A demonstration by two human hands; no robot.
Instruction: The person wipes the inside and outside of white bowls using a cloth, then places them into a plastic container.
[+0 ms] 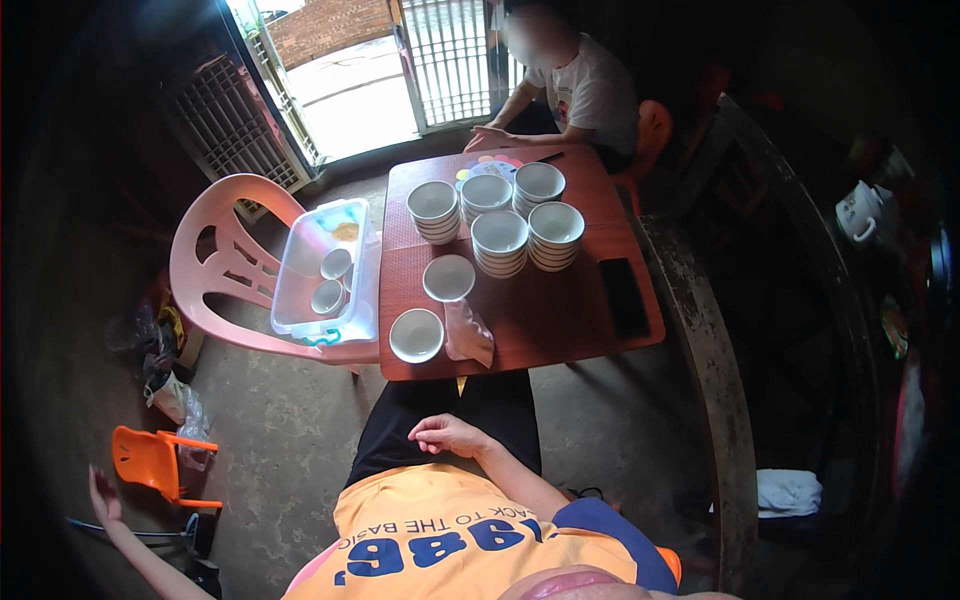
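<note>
My right hand (450, 435) rests over my lap, fingers loosely bent and holding nothing. Far out to the left, beside a small orange chair, my left hand (105, 496) is raised with nothing in it. Before me on the reddish-brown table (555, 322) stand several stacks of white bowls (500, 232). Two bowls stand apart from these stacks, one (449, 278) farther in and one (417, 336) by the front left corner. Next to them lies a crumpled pinkish cloth or wrapper (471, 339). A clear plastic box (300, 300) on a pink plastic chair (217, 300) holds several small bowls (328, 297).
A black phone (624, 298) lies at the table's right side. A flower-shaped coloured card (480, 169) is partly behind the stacks. A person (592, 90) sits at the far side, hands near the edge. The orange chair (146, 465) stands at left; a worn wooden beam (705, 352) runs along the right.
</note>
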